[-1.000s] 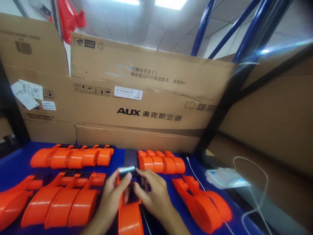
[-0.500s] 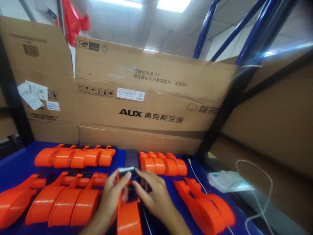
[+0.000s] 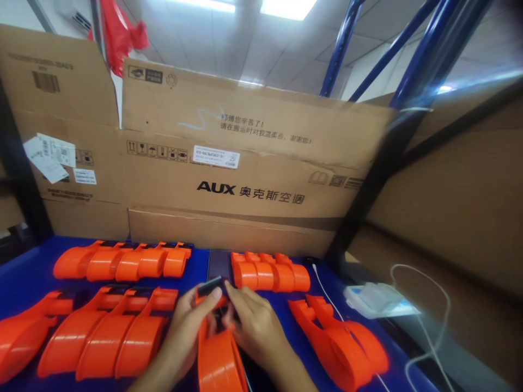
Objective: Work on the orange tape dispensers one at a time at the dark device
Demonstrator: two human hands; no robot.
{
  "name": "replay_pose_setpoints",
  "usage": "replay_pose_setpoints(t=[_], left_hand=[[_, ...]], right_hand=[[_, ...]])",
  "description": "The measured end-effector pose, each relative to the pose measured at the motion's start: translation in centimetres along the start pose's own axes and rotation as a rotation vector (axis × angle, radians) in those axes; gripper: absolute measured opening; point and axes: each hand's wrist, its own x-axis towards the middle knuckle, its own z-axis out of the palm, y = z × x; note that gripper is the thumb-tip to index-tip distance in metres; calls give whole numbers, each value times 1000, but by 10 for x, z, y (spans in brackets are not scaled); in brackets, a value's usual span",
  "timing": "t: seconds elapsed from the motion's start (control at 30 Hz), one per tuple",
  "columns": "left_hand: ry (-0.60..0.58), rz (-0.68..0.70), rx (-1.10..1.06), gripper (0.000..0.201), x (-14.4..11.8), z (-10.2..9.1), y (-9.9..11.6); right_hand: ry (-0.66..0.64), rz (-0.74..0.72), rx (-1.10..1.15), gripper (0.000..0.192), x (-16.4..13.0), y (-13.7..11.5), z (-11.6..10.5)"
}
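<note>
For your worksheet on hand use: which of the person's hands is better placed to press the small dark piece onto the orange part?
Probably the left. Its hand already pinches the dark piece at the top of the orange part, thumb on it. The right hand rests beside it, fingers lower, on the part's body.

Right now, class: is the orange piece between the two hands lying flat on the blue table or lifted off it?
Cannot tell. Both hands, left hand and right hand, grip the orange piece, hiding its underside.
</note>
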Motion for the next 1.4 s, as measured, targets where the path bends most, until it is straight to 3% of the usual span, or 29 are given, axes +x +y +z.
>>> replay_pose_setpoints(t=[0.3, 0.53, 0.8, 0.9, 0.97, 1.1, 1.17, 1.4], left_hand=[[-46, 26, 27, 37, 1, -3, -2], [-66, 95, 198, 33, 4, -11, -7], [-93, 163, 336, 32, 4, -13, -9], [-114, 147, 274, 32, 5, -14, -8], [-125, 135, 216, 32, 5, -14, -6], [-67, 121, 175, 31, 6, -14, -4], [-25, 103, 170, 32, 7, -15, -4], [42, 72, 150, 33, 7, -15, -5]], right_hand=[[-31, -28, -39, 47, -4, 0, 0], [-55, 29, 163, 30, 7, 5, -19], [-127, 125, 185, 21, 8, 0, -18], [-69, 179, 249, 20, 9, 1, -24], [44, 268, 287, 18, 11, 5, -31], [200, 476, 194, 18, 14, 20, -41], [131, 520, 130, 18, 15, 26, -42], [-302, 570, -39, 9, 16, 30, -41]])
